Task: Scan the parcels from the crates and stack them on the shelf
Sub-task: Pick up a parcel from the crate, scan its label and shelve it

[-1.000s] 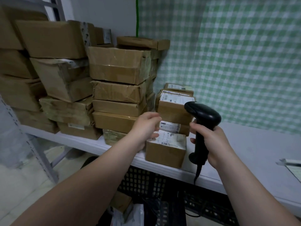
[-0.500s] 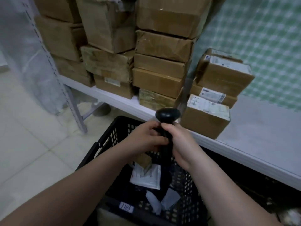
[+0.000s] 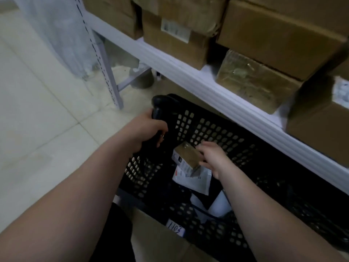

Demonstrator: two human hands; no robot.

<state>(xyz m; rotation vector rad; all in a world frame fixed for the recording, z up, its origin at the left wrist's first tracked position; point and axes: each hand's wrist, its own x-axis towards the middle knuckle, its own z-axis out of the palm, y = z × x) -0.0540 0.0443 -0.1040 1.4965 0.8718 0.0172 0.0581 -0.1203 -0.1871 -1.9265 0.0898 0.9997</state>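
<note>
A black perforated crate (image 3: 211,127) stands on the floor below the white shelf (image 3: 205,86). Inside it lie a small brown cardboard parcel (image 3: 187,155) with a white label and flat white mailers (image 3: 194,183). My right hand (image 3: 215,159) is down in the crate, with its fingers over the small parcel's top and its thumb at the lower edge, gripping it. At the crate's left rim my left hand (image 3: 147,129) grips the black barcode scanner (image 3: 157,105) by its handle, head up. Brown parcels (image 3: 273,35) are stacked on the shelf above.
The shelf's grey perforated upright (image 3: 105,59) stands at the left on pale floor tiles (image 3: 37,114), with clear plastic sheeting (image 3: 62,35) beside it. A white tag reading 1103 (image 3: 174,228) is on the crate's near wall. A dark second crate (image 3: 311,214) sits to the right.
My view dropped from the shelf to the crate. The scanner passed from my right hand to my left. My right hand reached into the crate and took hold of the small parcel.
</note>
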